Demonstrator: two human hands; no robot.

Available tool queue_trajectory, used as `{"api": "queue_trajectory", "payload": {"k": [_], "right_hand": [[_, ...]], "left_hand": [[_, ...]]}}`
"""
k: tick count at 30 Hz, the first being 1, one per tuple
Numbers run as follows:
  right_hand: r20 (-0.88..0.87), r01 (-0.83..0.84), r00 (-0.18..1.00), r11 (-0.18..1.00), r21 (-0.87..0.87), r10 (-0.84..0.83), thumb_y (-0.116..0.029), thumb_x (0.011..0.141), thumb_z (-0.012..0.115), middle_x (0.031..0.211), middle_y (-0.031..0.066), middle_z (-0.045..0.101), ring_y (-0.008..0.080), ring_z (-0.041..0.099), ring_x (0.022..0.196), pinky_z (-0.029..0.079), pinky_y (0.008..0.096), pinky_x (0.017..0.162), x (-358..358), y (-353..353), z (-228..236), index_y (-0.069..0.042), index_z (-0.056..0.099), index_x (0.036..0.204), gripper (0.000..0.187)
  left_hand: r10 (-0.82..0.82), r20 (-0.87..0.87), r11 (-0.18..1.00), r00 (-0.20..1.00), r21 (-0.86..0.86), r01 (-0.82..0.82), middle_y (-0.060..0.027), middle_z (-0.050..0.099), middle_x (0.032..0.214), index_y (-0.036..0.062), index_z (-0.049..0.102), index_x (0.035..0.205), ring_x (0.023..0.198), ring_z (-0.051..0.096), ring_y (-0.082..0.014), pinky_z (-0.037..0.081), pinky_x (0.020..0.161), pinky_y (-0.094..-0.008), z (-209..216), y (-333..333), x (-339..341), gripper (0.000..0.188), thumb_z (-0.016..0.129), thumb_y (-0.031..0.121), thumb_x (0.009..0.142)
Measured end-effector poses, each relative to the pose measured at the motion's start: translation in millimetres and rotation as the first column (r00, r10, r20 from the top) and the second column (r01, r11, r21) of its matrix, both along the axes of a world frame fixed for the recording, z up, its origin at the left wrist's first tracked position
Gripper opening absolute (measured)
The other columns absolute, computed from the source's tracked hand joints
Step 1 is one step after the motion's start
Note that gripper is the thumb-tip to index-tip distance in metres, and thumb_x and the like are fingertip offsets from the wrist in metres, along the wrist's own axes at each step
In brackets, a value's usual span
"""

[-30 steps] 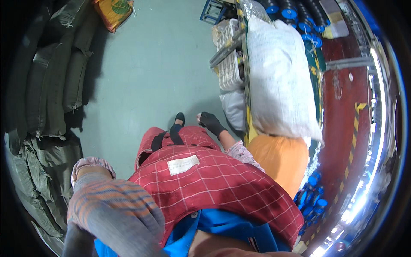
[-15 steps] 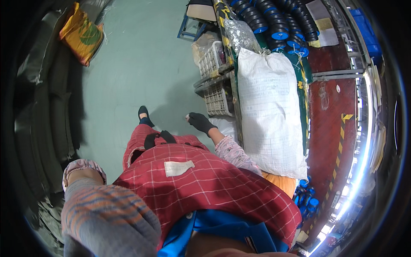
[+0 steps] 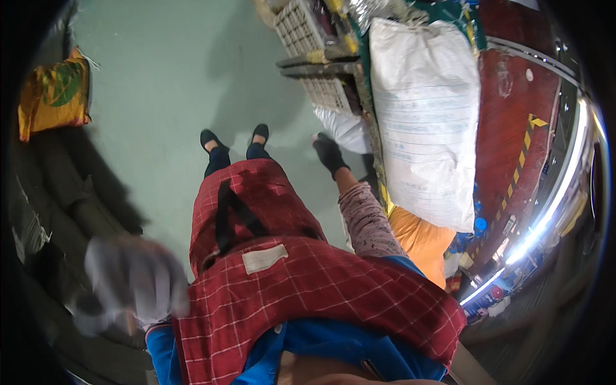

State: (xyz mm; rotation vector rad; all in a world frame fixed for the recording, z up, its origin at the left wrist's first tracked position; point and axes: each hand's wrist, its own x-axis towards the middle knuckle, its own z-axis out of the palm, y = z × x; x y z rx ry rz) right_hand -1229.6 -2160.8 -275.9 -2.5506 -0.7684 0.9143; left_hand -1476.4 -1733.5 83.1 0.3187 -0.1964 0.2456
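Note:
My left hand, in a grey glove, is raised at the lower left beside my red checked apron. Motion smears its fingers, so I cannot make out whether it holds anything. My right hand, in a dark glove with pale fingertips showing, hangs low at my right side. Its fingers point loosely down and forward, with nothing visible in them. Nearest to it are a white plastic bag and a rack's edge. On the rack lies a large white woven sack.
White plastic crates sit in the rack on the right. An orange sack is below the white one. Dark rolls of material line the left, with a yellow printed bag on them. Green floor runs between.
The view has moved forward and turned. Both my feet now show. My left hand has come into view as the forearm swung, and my right hand has shifted toward the rack.

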Motion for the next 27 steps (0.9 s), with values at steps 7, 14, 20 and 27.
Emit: {"api": "queue_trajectory", "payload": {"k": [7,14,20,27], "right_hand": [[0.705,0.41,0.636,0.911,0.034,-0.312,-0.034,0.095,0.058,0.113,0.0284,0.066,0.0433,0.062,0.109,0.047,0.0475,0.097,98,-7,-53,0.005,0.061,0.12,0.046],[0.652,0.341,0.758,0.854,-0.392,-0.003,-0.04,0.095,0.058,0.124,0.0206,0.064,0.0382,0.059,0.117,0.047,0.0448,0.099,156,-20,-85,-0.002,0.064,0.124,0.047],[0.436,0.142,0.873,0.97,0.197,-0.217,-0.017,0.089,0.065,0.118,0.0155,0.064,0.0322,0.059,0.114,0.047,0.044,0.098,159,-12,-97,-0.004,0.066,0.115,0.029],[0.741,-0.121,0.612,0.959,-0.256,0.275,-0.019,0.097,0.057,0.107,0.0169,0.066,0.0315,0.063,0.101,0.05,0.0401,0.088,153,-31,-73,-0.004,0.063,0.116,0.025]], "left_hand": [[-0.041,-0.875,0.966,0.482,0.089,0.244,-0.0004,0.047,0.071,0.0038,0.051,0.114,0.065,0.047,-0.0114,0.048,0.069,-0.031,-226,-67,24,0.061,0.06,0.06,0.092],[-0.137,-0.803,0.616,0.58,0.389,0.685,-0.0067,0.057,0.085,0.0016,0.057,0.114,0.079,0.055,-0.0137,0.046,0.076,-0.0293,-351,-120,122,0.023,0.055,0.018,0.098],[0.134,-0.252,0.186,0.958,0.956,0.226,-0.0116,0.067,0.105,0.0087,0.06,0.12,0.098,0.065,-0.023,0.05,0.086,-0.0369,-437,-208,277,0.025,0.059,0.018,0.097],[0.186,-0.412,-0.342,0.892,0.824,0.452,-0.0093,0.069,0.111,0.0113,0.069,0.114,0.107,0.066,-0.0249,0.057,0.085,-0.0382,-477,-315,412,0.026,0.058,0.025,0.095]]}}
